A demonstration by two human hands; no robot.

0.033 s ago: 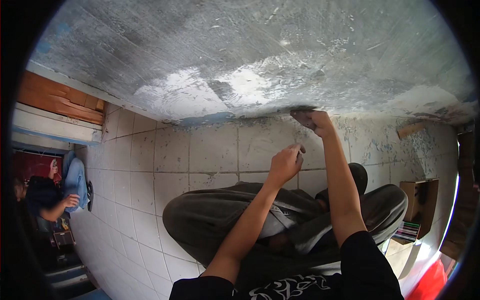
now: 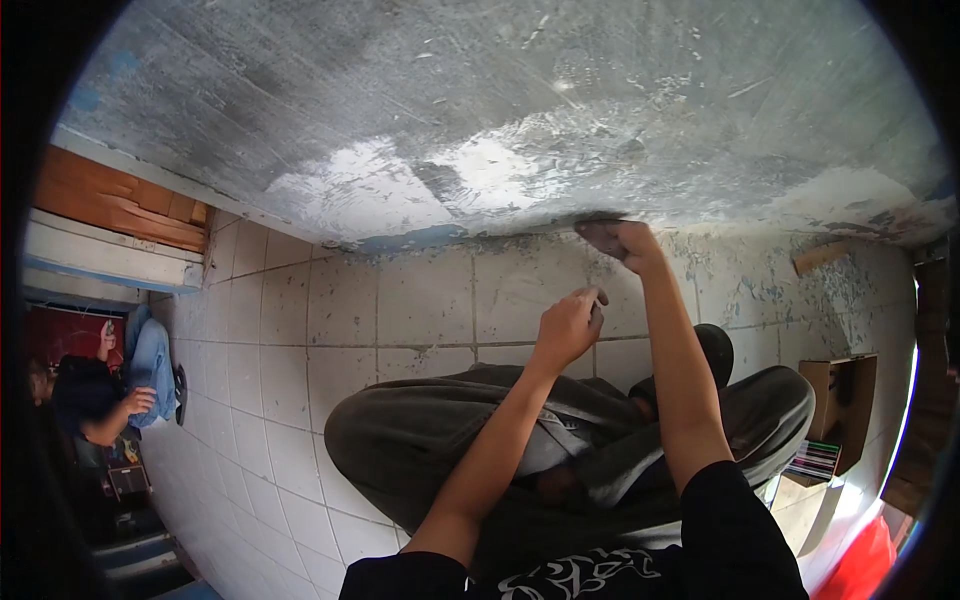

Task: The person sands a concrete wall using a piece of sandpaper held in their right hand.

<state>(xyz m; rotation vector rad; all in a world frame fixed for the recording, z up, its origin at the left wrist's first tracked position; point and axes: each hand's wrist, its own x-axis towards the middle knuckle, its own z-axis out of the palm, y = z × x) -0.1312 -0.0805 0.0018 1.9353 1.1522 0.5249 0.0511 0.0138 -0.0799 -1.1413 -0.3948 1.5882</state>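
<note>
My right hand [image 2: 634, 245] reaches to the foot of the grey wall [image 2: 640, 120], its fingers closed round a dark, flat piece [image 2: 596, 234] pressed against the wall's lower edge. Whether that piece is a scraper or an abrasive pad I cannot tell. Above the tiled floor [image 2: 420, 300] hovers my left hand [image 2: 570, 325], fingers curled in, with a greyish tip showing. Its palm side is hidden, so anything inside it does not show. White patches [image 2: 490, 170] and scuffed paint mark the wall just above.
Paint flakes [image 2: 750, 290] litter the tiles along the wall. A small brown piece [image 2: 820, 258] lies there too. At right stands an open box [image 2: 840, 410] near a red item [image 2: 865, 565]. Another person [image 2: 100, 390] sits far left, near a white-and-blue ledge [image 2: 110, 250].
My right hand has shifted slightly left along the wall's foot with the dark piece. My left hand has hardly moved.
</note>
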